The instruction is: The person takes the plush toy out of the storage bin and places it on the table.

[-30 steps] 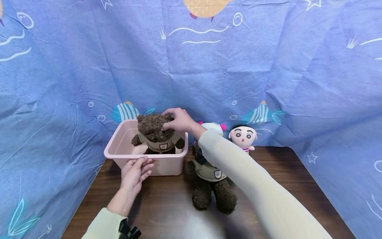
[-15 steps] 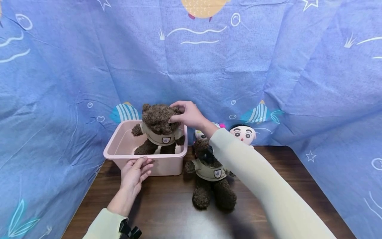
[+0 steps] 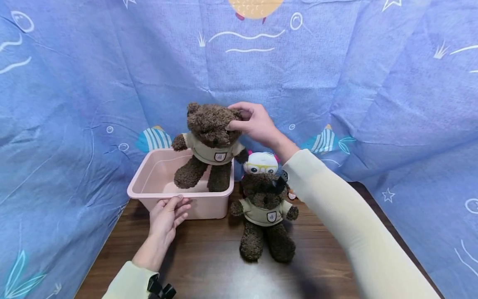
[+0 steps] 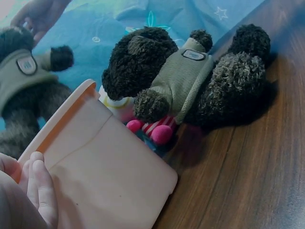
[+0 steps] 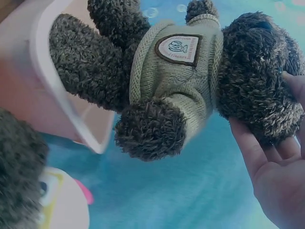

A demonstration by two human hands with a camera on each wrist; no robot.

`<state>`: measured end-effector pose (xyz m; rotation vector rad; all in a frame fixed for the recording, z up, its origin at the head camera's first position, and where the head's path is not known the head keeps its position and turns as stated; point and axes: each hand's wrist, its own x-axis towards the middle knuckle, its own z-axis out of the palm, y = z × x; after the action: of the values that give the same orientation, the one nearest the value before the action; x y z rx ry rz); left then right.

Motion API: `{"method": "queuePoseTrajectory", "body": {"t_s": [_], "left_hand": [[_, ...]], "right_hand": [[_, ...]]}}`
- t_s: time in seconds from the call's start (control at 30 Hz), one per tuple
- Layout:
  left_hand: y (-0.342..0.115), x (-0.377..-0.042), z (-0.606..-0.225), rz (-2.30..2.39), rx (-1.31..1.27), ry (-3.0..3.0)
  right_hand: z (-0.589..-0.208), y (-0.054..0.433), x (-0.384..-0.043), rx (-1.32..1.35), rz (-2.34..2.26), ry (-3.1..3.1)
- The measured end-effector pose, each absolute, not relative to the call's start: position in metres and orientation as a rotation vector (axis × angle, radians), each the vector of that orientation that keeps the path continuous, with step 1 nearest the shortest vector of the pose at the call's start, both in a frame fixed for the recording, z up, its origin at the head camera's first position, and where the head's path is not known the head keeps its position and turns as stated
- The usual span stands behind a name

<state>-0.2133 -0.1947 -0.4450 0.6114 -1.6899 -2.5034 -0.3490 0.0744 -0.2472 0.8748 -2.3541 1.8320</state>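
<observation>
My right hand point(image 3: 259, 124) grips a dark brown teddy bear point(image 3: 210, 145) by the side of its head, near the ear. The bear hangs upright in a beige sweater with a badge, its legs just over the pink plastic bin point(image 3: 209, 206). In the right wrist view, fingers and thumb point(image 5: 296, 86) clasp the fur of its head. My left hand point(image 3: 167, 218) holds the front rim of the bin, thumb on the rim and fingers against the outer wall. To the right of the bin sits a second, matching teddy bear point(image 3: 265, 214), its head partly covered by a black wrist device.
Behind the seated bear is a white plush doll point(image 3: 261, 162) with yellow glasses. My right sleeve point(image 3: 336, 211) hides most of another doll there. A blue patterned cloth point(image 3: 239, 74) hangs around the dark wooden table point(image 3: 209, 257).
My right hand has raised the teddy bear up and to the right, out of the bin's depth. My left hand stays on the rim. The seated bear has not moved.
</observation>
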Motion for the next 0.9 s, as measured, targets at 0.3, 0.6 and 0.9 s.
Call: {"method": "queuePoseTrajectory", "body": {"t_s": [0.3, 0.6, 0.9], "left_hand": [[-0.194, -0.211, -0.443, -2.498, 0.601, -1.691], [-0.194, -0.212, -0.442, -2.478, 0.618, -1.711], [-0.194, -0.212, -0.442, -2.48, 0.62, -1.712]], "right_hand": [[-0.207, 0.103, -0.334, 0.902, 1.926, -2.181], [-0.19, 0.157, -0.317, 0.878, 1.902, -2.151], [-0.203, 0.223, -0.291, 0.743, 1.655, -2.268]]}}
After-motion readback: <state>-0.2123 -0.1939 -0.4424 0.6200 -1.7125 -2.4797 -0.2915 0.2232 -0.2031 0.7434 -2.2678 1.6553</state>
